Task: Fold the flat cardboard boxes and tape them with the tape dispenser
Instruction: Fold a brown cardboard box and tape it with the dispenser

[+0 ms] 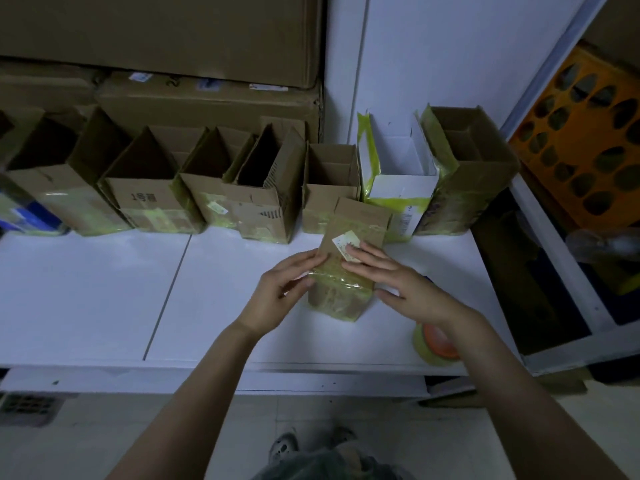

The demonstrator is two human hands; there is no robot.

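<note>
A small brown cardboard box (341,296), wrapped in yellowish tape and bearing a white label, stands on the white table (104,289) in front of me. My left hand (284,285) touches its left side with fingers fairly straight. My right hand (391,275) presses flat on its top face beside the label, thumb against the right side. A tape roll with an orange core (434,344) lies on the table under my right forearm, partly hidden.
Several folded, taped boxes (156,188) stand open in a row along the back of the table, including a white one (398,174). Large cartons (207,105) are stacked behind. An orange perforated crate (581,140) sits at right. Floor lies below the table edge.
</note>
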